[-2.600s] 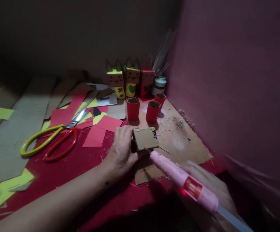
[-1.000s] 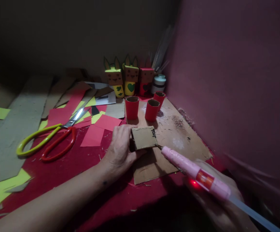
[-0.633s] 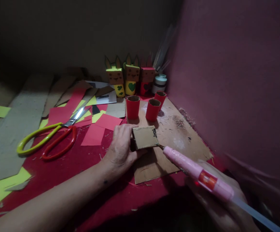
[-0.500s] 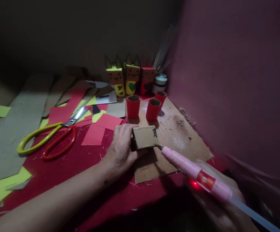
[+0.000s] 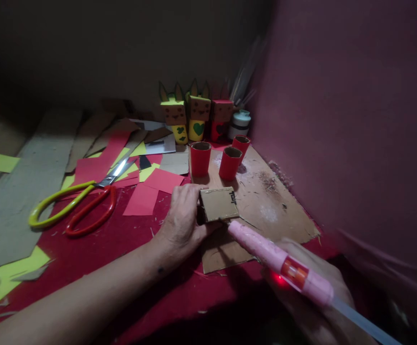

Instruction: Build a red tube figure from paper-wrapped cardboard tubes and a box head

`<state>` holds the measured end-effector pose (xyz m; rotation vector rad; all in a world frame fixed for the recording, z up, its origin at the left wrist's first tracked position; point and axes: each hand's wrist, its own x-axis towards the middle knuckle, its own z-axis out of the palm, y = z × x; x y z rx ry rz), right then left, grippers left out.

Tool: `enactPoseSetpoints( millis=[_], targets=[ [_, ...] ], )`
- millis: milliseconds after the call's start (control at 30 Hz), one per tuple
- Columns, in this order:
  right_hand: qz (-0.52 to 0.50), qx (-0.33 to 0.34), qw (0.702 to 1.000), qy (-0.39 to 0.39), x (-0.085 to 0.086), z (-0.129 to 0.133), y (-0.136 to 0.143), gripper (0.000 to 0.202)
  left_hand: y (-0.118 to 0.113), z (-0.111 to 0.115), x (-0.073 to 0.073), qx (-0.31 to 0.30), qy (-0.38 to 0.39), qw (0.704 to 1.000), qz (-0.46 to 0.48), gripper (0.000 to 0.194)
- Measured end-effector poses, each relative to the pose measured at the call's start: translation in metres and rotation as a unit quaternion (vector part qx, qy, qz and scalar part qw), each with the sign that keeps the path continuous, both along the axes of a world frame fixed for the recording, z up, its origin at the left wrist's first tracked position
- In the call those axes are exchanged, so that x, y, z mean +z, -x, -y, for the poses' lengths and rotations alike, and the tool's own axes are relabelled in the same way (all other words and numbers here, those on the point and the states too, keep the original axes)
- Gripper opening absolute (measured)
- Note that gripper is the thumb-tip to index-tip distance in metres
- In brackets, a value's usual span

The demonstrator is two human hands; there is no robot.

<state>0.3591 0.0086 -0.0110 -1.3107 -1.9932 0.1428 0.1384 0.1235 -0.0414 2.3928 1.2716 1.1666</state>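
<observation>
I am bringing the glue gun (image 5: 278,258) in my right hand (image 5: 312,292) back against the cardboard box (image 5: 218,204); my left hand (image 5: 181,215) is clamping its near side lightly, it being light and crushable.

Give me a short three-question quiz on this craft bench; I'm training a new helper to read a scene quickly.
1. True or false: the left hand grips the small cardboard box.
2. Multiple choice: the right hand holds A) the scissors, B) the pink glue gun, C) a red tube.
3. How many open red tubes stand on the cardboard sheet?

Key: 1 true. 2 B; its nozzle sits at the box's near lower edge. 3 three, behind the box, in front of the eared figures.
</observation>
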Motion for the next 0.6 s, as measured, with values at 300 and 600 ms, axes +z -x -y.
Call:
enactPoseSetpoints(
  millis=[300, 600],
  targets=[
    [-0.012, 0.027, 1.000, -0.007, -0.005, -0.005, 0.003, 0.020, 0.000, 0.000, 0.004, -0.010, 0.010, 1.000, 0.006, 0.044],
    [-0.005, 0.015, 1.000, 0.007, 0.013, 0.002, 0.001, 0.025, 0.000, 0.000, 0.003, -0.008, 0.012, 1.000, -0.005, 0.041]
  ],
)
